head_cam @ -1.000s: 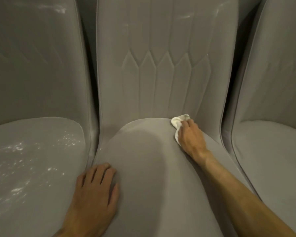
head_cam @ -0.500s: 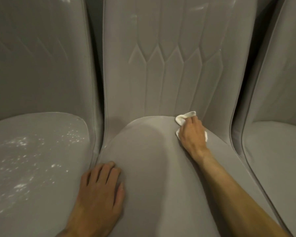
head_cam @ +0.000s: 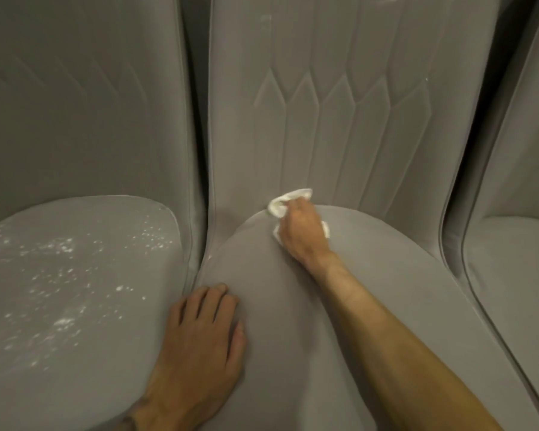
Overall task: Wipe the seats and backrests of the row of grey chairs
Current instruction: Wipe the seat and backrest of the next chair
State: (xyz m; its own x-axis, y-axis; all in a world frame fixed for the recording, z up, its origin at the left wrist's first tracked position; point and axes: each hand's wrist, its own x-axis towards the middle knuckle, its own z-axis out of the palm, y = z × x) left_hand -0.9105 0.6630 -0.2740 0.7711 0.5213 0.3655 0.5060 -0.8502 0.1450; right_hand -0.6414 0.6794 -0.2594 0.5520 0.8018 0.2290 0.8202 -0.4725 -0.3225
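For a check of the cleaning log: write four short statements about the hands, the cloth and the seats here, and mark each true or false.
1. The right hand holds a white cloth. True.
2. The left seat has white specks on it. True.
3. The cloth lies on the left seat. False: it is at the back of the middle seat, where that seat meets the backrest.
4. The left hand holds a spray bottle. False: it holds nothing and rests on the front of the middle seat with its fingers straight.
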